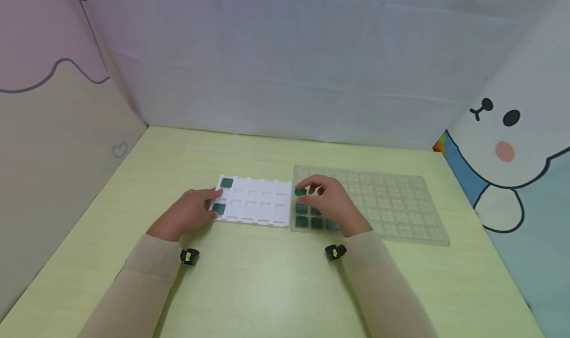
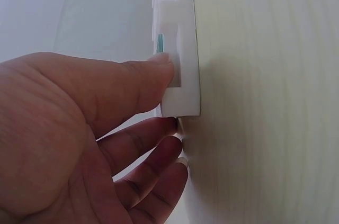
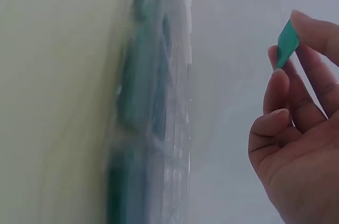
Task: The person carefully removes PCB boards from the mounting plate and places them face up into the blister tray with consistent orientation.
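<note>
A white tray (image 1: 260, 184) with shallow square pockets lies left of centre on the table. Dark green square chips (image 1: 226, 182) sit in two corner pockets at its left end. My left hand (image 1: 190, 210) grips that end between thumb and fingers; in the left wrist view the thumb (image 2: 132, 83) presses on the tray's side edge. Above the left part of a clear plastic tray (image 1: 392, 199), my right hand (image 1: 335, 199) pinches a thin green square chip (image 3: 287, 45) by its edges. Several more chips (image 1: 301, 221) lie in the clear tray's near-left pockets, partly covered by this hand.
The two trays lie side by side, nearly touching, on a pale wood-grain table (image 1: 249, 278). A white wall sheet (image 1: 285, 80) stands behind the table. Printed panels rise at the left and right. Small black devices (image 1: 336, 252) are strapped on both wrists.
</note>
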A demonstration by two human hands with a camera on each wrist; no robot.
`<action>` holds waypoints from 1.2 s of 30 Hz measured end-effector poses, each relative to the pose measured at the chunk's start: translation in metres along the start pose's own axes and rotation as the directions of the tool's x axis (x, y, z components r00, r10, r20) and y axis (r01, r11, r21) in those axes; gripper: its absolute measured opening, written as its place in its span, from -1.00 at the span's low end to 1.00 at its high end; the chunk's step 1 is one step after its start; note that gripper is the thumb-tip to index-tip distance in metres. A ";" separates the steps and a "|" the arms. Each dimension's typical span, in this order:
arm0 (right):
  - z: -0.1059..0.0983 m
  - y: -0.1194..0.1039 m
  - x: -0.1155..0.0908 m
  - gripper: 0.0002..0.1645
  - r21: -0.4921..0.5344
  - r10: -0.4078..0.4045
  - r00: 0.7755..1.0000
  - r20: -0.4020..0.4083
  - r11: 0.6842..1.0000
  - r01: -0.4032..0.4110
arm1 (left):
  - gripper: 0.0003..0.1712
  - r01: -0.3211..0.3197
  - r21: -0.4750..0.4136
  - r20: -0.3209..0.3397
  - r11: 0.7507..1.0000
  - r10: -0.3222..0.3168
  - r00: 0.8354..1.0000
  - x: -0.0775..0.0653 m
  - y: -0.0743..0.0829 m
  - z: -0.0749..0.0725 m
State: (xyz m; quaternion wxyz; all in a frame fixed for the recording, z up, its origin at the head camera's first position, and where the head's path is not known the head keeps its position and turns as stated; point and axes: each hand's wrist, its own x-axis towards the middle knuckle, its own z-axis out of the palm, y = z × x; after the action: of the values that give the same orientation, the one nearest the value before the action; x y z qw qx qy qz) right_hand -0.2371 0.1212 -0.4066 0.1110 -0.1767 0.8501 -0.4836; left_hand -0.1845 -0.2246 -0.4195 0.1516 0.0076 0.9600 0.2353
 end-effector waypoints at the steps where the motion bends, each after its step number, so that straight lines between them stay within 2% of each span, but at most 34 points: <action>1: -0.002 0.001 -0.001 -0.75 -0.003 0.009 1.000 -0.004 1.000 -0.009 | -0.24 -0.001 0.001 0.001 1.000 0.001 1.000 0.000 0.000 0.000; 17: -0.026 0.018 -0.013 -0.72 -0.004 0.061 0.998 -0.025 0.998 -0.061 | -0.25 -0.002 -0.002 0.008 1.000 0.002 1.000 -0.001 0.000 -0.002; 36: -0.044 0.034 -0.027 -0.75 -0.082 0.034 0.999 0.008 0.996 -0.033 | -0.23 0.010 -0.012 0.007 1.000 -0.010 1.000 0.001 -0.001 0.001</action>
State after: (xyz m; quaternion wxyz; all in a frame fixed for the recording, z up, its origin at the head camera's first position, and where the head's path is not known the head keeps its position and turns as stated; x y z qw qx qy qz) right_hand -0.2346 0.1825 -0.4128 0.1156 -0.1690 0.8714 -0.4457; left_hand -0.1850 -0.2248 -0.4205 0.1562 0.0028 0.9581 0.2402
